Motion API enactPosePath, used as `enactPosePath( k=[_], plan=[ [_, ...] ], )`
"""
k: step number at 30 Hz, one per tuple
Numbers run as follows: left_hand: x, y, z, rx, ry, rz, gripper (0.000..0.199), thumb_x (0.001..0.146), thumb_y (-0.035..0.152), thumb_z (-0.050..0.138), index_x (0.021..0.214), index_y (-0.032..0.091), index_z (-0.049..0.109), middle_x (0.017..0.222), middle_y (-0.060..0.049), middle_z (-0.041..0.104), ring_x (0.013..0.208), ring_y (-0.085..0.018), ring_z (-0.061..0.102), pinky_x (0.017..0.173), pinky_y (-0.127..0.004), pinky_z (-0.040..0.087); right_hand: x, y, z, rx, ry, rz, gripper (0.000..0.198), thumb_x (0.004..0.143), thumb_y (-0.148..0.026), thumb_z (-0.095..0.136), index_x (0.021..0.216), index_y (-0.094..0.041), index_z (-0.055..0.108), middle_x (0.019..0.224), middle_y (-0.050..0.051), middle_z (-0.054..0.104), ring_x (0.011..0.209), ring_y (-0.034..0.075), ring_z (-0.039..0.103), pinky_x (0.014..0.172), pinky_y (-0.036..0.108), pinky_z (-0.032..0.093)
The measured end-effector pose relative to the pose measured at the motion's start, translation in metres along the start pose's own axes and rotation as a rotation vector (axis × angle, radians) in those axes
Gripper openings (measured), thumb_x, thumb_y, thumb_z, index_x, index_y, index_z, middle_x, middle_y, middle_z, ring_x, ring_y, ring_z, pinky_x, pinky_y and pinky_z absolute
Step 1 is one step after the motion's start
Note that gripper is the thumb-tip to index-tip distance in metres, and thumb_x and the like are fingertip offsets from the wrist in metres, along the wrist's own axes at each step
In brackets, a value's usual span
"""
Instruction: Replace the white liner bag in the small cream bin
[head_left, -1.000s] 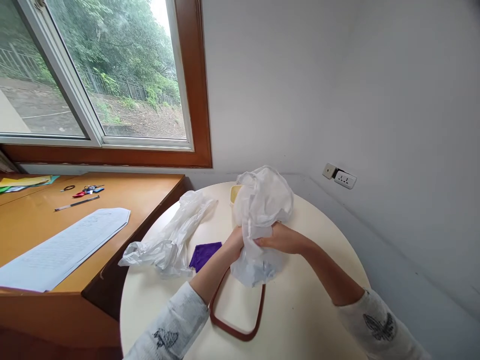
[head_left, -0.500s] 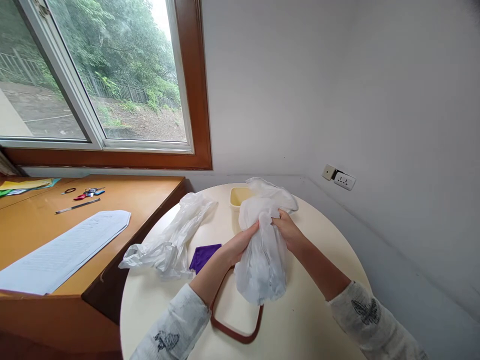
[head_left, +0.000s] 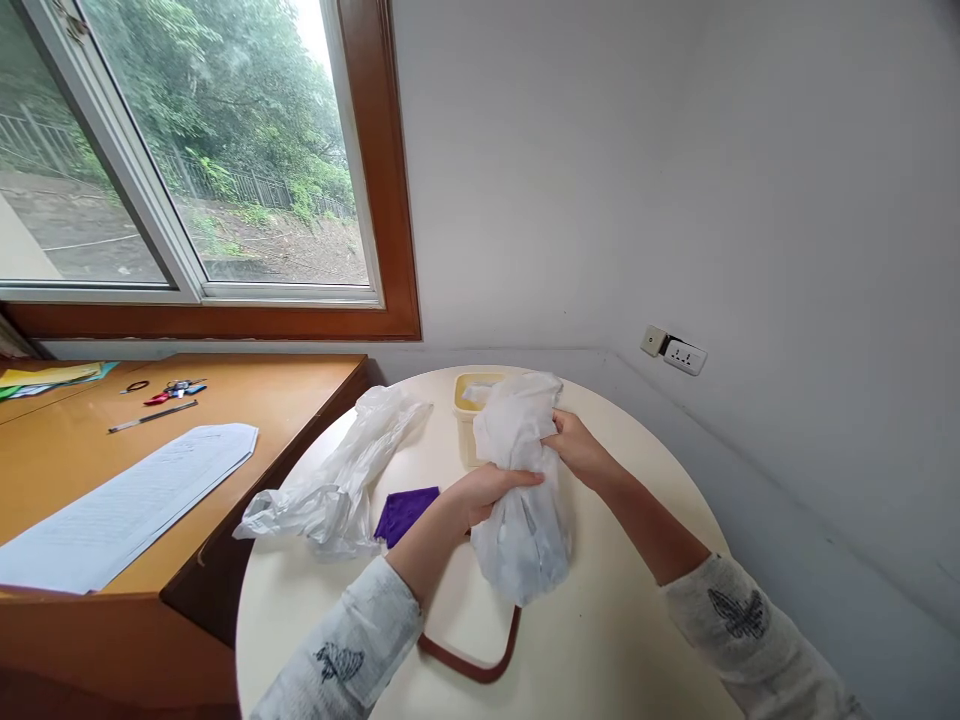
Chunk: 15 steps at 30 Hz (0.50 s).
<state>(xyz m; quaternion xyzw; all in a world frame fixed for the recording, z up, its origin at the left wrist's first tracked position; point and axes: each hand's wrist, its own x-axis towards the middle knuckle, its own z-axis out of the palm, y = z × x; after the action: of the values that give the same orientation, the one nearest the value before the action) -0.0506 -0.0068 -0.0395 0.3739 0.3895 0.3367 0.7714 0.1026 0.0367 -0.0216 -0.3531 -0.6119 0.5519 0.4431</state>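
Both hands grip a bunched white plastic bag [head_left: 523,560] above the round table. My left hand [head_left: 487,493] is closed around its middle, thumb lying across the front. My right hand [head_left: 576,443] pinches the bag's right side, a little higher up. The bag's upper part flops toward the back and partly covers a pale yellow bin [head_left: 465,440]. Under the bag and my left forearm lies a brown rounded-square frame [head_left: 487,674], partly hidden. Left of my left hand is a folded purple cloth [head_left: 405,514].
A second crumpled plastic bag [head_left: 349,475] lies on the left of the round cream table [head_left: 630,620]. The wooden desk [head_left: 300,400] beside it holds paper sheets [head_left: 135,505], a pen [head_left: 153,416] and keys [head_left: 177,391]. A wall socket [head_left: 684,356] is at the right.
My left hand has shifted lower on the bag, its thumb now across the front. The bag's top has swung left from the right side, over the bin's edge.
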Motion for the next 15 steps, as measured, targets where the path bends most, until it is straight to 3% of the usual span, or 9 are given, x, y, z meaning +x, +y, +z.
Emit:
enactPosePath(
  k=[6, 10, 12, 15],
  plan=[
    [-0.002, 0.009, 0.0, -0.059, -0.046, 0.003, 0.023, 0.062, 0.013, 0.059, 0.084, 0.011, 0.063, 0.07, -0.005, 0.067, 0.063, -0.016, 0.062, 0.065, -0.027, 0.049, -0.019, 0.006, -0.038, 0.046, -0.309, 0.137, 0.027, 0.075, -0.04, 0.059, 0.089, -0.019, 0.066, 0.086, 0.004, 0.065, 0.089, 0.019, 0.058, 0.084, 0.034, 0.042],
    [-0.004, 0.013, 0.005, -0.026, -0.253, -0.004, 0.019, 0.064, 0.02, 0.051, 0.072, 0.01, 0.065, 0.071, -0.01, 0.068, 0.075, -0.021, 0.064, 0.073, -0.031, 0.047, -0.033, 0.007, -0.047, -0.017, -0.556, 0.152, 0.038, 0.082, -0.051, 0.045, 0.083, -0.02, 0.067, 0.089, 0.005, 0.064, 0.094, 0.018, 0.056, 0.092, 0.034, 0.037],
    [-0.004, 0.013, 0.01, 0.014, -0.349, -0.041, 0.021, 0.067, 0.025, 0.049, 0.063, 0.011, 0.064, 0.064, -0.01, 0.066, 0.076, -0.023, 0.063, 0.075, -0.032, 0.047, -0.034, 0.015, -0.045, 0.029, -0.654, 0.163, 0.04, 0.08, -0.055, 0.047, 0.082, -0.02, 0.067, 0.09, 0.005, 0.065, 0.088, 0.017, 0.057, 0.087, 0.032, 0.04],
    [0.0, 0.006, 0.019, 0.091, -0.412, -0.143, 0.02, 0.067, 0.024, 0.049, 0.06, 0.011, 0.063, 0.055, -0.008, 0.062, 0.07, -0.022, 0.063, 0.074, -0.034, 0.046, -0.03, 0.038, -0.04, 0.118, -0.766, 0.204, 0.056, 0.062, -0.072, 0.053, 0.065, -0.017, 0.064, 0.075, 0.008, 0.067, 0.068, 0.018, 0.061, 0.07, 0.032, 0.048]
  ],
)
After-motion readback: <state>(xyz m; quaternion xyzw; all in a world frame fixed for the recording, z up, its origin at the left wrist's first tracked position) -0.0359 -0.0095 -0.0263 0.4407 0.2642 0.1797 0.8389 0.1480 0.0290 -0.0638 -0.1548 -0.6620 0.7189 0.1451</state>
